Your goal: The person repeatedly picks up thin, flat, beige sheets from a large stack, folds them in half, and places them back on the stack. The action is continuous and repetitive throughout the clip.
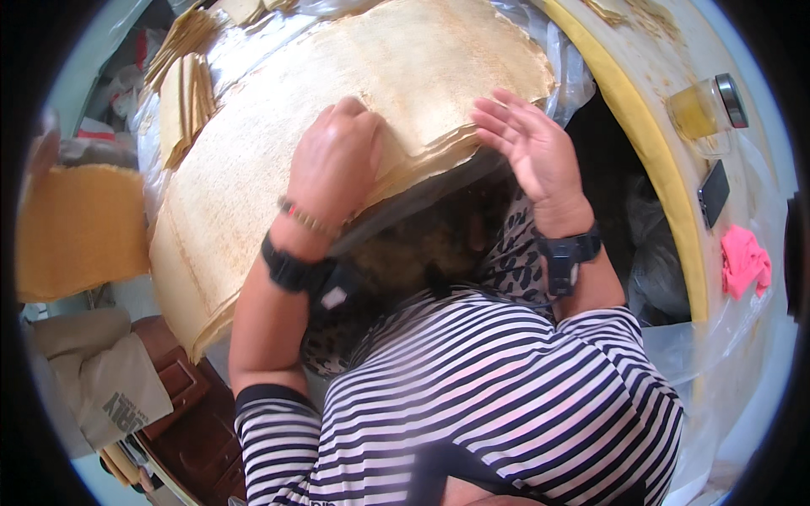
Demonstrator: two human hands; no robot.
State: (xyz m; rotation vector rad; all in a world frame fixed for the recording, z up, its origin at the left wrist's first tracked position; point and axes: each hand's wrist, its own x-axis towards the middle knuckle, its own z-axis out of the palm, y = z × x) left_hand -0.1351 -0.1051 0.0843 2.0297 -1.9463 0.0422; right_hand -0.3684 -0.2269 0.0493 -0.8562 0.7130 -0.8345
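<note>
A broad pile of thin, pale-tan flatbread sheets [253, 160] spreads in front of me, its layered edge toward my body. My left hand [337, 148] rests on the pile near that front edge, slightly blurred, its fingers curled down and closed. Whatever they grip is hidden beneath the hand, where the sheets look creased. At the pile's right front corner my right hand [527, 139] is open, palm turned inward, fingers apart and close to the edge of the sheets. Nothing shows in it.
Folded flatbread bundles [186, 110] lie at the far left. A person at the left holds up a browner sheet [84, 232]. On the right-hand surface, behind a yellow padded edge [650, 143], are a glass jar [704, 110], a phone [714, 194] and a pink cloth [744, 261].
</note>
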